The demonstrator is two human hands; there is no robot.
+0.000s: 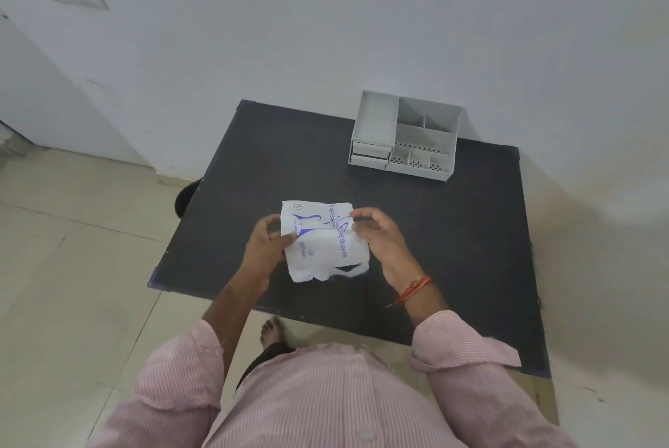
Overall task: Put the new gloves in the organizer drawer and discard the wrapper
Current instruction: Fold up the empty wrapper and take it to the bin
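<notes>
A white plastic packet of disposable gloves with blue print is held just above the dark table. My left hand pinches its left edge. My right hand pinches its upper right edge. The packet's bottom edge is ragged, with a torn gap. No loose gloves show outside the packet. A grey desk organizer stands at the table's far right, with open top compartments and two small drawers shut on its left front.
The table stands against a white wall, with tiled floor to the left and in front. A dark round object sits on the floor by the table's left edge. My bare foot shows below the table's near edge.
</notes>
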